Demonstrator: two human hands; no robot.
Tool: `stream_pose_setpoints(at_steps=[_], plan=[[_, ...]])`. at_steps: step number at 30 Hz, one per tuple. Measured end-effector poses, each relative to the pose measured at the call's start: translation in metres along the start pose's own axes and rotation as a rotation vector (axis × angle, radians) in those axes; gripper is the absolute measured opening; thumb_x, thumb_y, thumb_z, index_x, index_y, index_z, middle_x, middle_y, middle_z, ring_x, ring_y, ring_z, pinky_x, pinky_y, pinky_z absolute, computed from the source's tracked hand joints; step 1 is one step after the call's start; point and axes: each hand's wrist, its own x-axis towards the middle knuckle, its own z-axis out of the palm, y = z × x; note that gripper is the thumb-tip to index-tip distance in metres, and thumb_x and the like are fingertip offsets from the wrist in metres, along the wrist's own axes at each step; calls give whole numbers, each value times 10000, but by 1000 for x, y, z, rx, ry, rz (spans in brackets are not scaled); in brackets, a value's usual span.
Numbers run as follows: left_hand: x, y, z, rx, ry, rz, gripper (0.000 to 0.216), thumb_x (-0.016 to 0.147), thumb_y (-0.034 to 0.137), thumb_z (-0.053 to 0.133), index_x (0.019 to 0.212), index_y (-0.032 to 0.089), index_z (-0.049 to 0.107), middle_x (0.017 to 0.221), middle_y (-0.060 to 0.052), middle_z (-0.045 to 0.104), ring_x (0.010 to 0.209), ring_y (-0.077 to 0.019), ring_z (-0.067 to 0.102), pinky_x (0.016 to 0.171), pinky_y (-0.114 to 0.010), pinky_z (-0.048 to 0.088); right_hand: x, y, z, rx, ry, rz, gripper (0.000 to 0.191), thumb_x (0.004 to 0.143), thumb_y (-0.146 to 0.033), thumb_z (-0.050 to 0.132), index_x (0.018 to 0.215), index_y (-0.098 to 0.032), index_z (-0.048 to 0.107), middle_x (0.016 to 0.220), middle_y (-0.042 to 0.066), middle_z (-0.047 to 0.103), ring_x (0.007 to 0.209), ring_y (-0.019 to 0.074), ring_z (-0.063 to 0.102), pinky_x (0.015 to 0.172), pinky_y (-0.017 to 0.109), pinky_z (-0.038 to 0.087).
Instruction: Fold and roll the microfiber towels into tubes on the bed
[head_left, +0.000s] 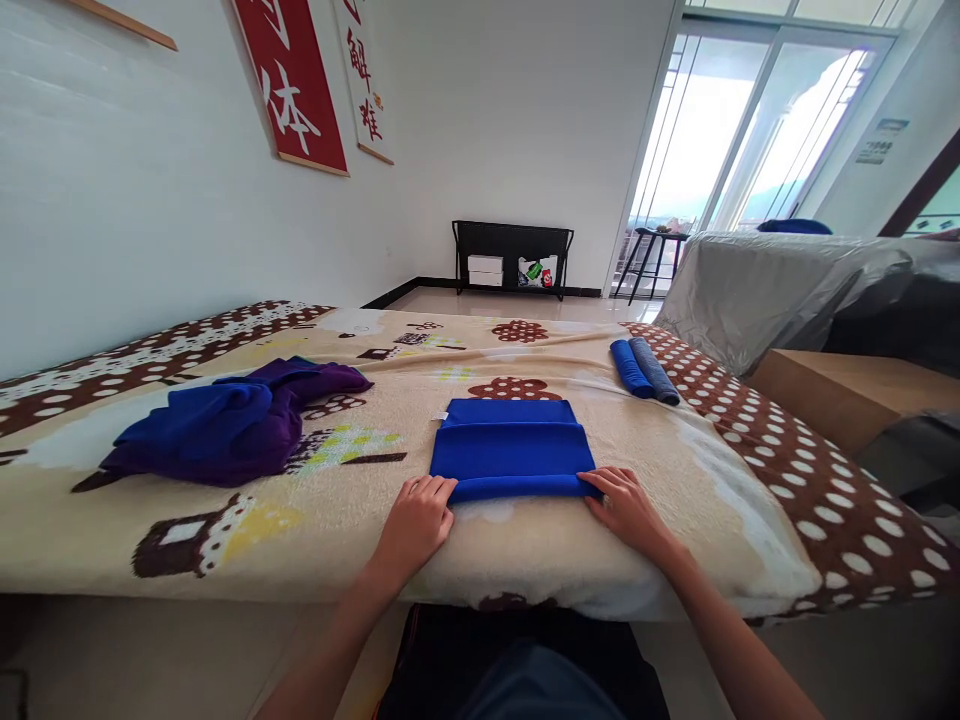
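A bright blue towel (510, 445) lies folded flat on the patterned blanket (352, 520), its near edge turned into a small roll. My left hand (416, 518) grips the left end of that roll with curled fingers. My right hand (624, 505) pinches the right end in the same way. Both hands rest on the blanket close to its front edge.
A loose heap of blue and purple cloths (232, 420) lies at the left. Two rolled towels (643, 368), one blue and one grey, sit at the far right. A covered sofa (780, 285) and a brown box (855, 390) stand to the right, a black shelf (514, 258) by the far wall.
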Motion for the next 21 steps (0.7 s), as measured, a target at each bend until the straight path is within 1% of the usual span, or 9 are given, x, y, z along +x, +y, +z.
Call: stream_pose_setpoints(at_steps=[1, 3, 5, 7, 9, 12, 17, 19, 21], plan=[[3, -3, 0, -29, 3, -18, 405, 789, 82, 490, 1131, 205, 668, 1062, -91, 717, 1023, -275, 638, 952, -453, 457, 3, 3, 0, 33, 4, 17, 407, 910, -273, 529, 1314, -257, 574, 1205, 59, 681, 1132, 230, 607, 1014, 426, 413], [8, -12, 0, -130, 19, -56, 448, 795, 89, 500, 1204, 218, 630, 1063, -71, 714, 1029, -254, 641, 945, -424, 469, 6, 10, -1, 79, 5, 42, 404, 914, -305, 548, 1315, -261, 560, 1195, 55, 683, 1132, 231, 608, 1019, 432, 413], [10, -23, -2, -245, 28, -77, 441, 828, 153, 531, 1254, 248, 598, 1098, -42, 715, 1039, -227, 649, 949, -389, 474, 5, 15, -3, 86, -8, 43, 346, 916, -322, 556, 1255, -270, 597, 1181, 54, 688, 1133, 235, 608, 1021, 438, 412], [9, -35, -4, -306, 3, -83, 316, 857, 258, 572, 1164, 273, 649, 1101, -21, 720, 1031, -217, 654, 939, -369, 472, 3, 20, -5, 77, -12, 36, 286, 922, -345, 556, 1187, -272, 639, 1160, 59, 694, 1124, 241, 610, 1010, 441, 418], [8, -44, -6, -283, -12, -118, 199, 854, 350, 613, 1015, 275, 704, 1081, -22, 722, 1035, -233, 641, 926, -381, 457, 1, 24, -4, 74, 0, 40, 268, 929, -376, 553, 1152, -270, 658, 1152, 66, 691, 1120, 243, 607, 999, 442, 425], [8, -51, -7, -219, -3, -158, 196, 852, 415, 631, 942, 270, 727, 1043, -41, 715, 1024, -252, 611, 911, -406, 422, 1, 27, -3, 75, 30, 62, 262, 945, -413, 534, 1110, -259, 668, 1165, 78, 669, 1126, 245, 593, 992, 441, 430], [3, -52, -23, -209, -43, -46, 215, 906, 420, 568, 930, 267, 718, 1003, -38, 692, 1000, -235, 588, 893, -384, 409, 1, 21, -14, 160, -9, 31, 315, 998, -448, 430, 1020, -246, 672, 1142, 76, 661, 1101, 221, 589, 992, 398, 443], [-2, -51, -32, -216, -65, 4, 222, 923, 416, 548, 920, 257, 703, 1047, -43, 674, 1042, -232, 577, 919, -381, 409, -2, 17, -17, 200, -50, 13, 369, 1023, -428, 358, 956, -249, 673, 1170, 64, 653, 1108, 203, 586, 989, 371, 450], [-5, -49, -37, -219, -99, 42, 248, 943, 402, 507, 884, 248, 692, 1132, -49, 657, 1110, -237, 560, 950, -389, 407, -6, 13, -16, 162, -59, 40, 394, 1031, -399, 327, 893, -249, 665, 1228, 54, 634, 1150, 207, 567, 998, 387, 444]])
